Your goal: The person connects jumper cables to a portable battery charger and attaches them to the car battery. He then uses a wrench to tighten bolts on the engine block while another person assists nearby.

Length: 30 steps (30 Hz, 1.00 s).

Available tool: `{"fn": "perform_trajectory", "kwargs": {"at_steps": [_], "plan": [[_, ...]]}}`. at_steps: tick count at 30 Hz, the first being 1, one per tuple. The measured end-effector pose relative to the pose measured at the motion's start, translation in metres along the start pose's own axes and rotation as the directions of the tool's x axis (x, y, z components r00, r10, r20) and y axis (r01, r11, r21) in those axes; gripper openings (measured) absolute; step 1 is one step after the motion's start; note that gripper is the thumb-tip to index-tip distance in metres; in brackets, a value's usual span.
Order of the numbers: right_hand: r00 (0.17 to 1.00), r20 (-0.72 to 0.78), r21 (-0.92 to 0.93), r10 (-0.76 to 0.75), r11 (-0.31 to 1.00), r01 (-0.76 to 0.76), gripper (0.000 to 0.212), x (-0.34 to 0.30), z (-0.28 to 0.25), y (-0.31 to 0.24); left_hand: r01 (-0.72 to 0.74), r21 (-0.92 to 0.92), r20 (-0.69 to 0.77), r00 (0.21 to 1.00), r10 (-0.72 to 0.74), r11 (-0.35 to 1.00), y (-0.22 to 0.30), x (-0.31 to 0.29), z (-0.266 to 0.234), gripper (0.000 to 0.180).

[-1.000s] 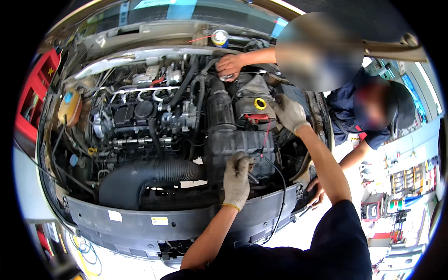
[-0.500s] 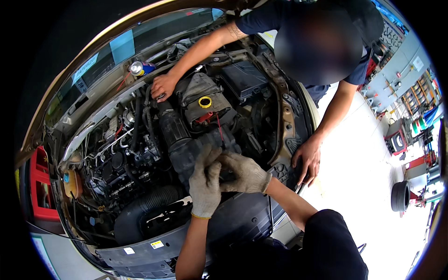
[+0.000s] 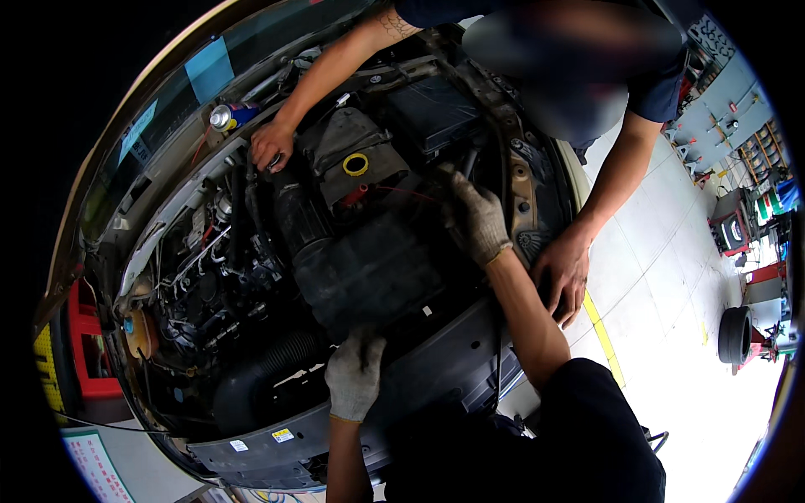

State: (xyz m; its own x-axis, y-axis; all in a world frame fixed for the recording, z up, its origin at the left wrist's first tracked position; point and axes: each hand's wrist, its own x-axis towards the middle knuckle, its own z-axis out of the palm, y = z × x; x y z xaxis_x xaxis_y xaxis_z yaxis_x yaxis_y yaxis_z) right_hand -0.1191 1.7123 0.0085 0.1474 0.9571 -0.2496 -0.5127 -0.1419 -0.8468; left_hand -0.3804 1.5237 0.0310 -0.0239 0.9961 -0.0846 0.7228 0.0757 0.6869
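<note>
My left hand, in a pale work glove, is at the front edge of a black plastic engine box. Its fingers are curled in; anything inside them is hidden. My right hand, in a soiled matching glove, reaches over the box's right side with its fingers stretched toward the engine cover. Those fingertips are dark, and I see nothing held. A thin red line runs from a red part toward this hand. Behind it, a yellow ring surrounds an opening.
A co-worker's hand grips near the black duct; the other hand rests on the car's right edge. A spray can lies below the windscreen. A ribbed hose curves at front left. A tyre stands far right.
My hands were together over the black box. They have parted: my right hand moved up and right, my left down to the front edge. The red line now points right instead of down.
</note>
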Motion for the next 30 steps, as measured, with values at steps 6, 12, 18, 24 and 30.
{"fn": "perform_trajectory", "kwargs": {"at_steps": [6, 12, 18, 24, 30], "plan": [[0.973, 0.061, 0.033, 0.221, 0.974, -0.223, 0.033, 0.032, -0.007, -0.013, -0.206, 0.151, 0.042, 0.978, 0.202, 0.967, -0.009, 0.003, 0.017, 0.033], [0.954, 0.047, 0.251, 0.296, 0.921, -0.298, 0.023, 0.037, -0.011, 0.002, -0.232, 0.098, 0.031, 0.973, 0.23, 0.968, -0.008, 0.005, 0.017, 0.032], [0.948, 0.033, 0.327, 0.317, 0.893, -0.31, 0.022, 0.041, 0.005, -0.028, 0.121, -0.403, 0.399, 0.915, 0.055, 0.907, 0.069, -0.01, 0.024, 0.043], [0.969, 0.214, 0.114, -0.121, 0.989, 0.098, 0.026, 0.051, 0.047, -0.022, 0.443, -0.613, 0.705, 0.68, 0.201, 0.654, 0.072, -0.062, 0.148, 0.07], [0.9, 0.332, 0.451, 0.284, 0.79, -0.416, 0.023, 0.047, 0.07, -0.048, 0.167, -0.29, 0.698, 0.711, 0.089, 0.942, 0.076, -0.069, 0.131, 0.042]]}}
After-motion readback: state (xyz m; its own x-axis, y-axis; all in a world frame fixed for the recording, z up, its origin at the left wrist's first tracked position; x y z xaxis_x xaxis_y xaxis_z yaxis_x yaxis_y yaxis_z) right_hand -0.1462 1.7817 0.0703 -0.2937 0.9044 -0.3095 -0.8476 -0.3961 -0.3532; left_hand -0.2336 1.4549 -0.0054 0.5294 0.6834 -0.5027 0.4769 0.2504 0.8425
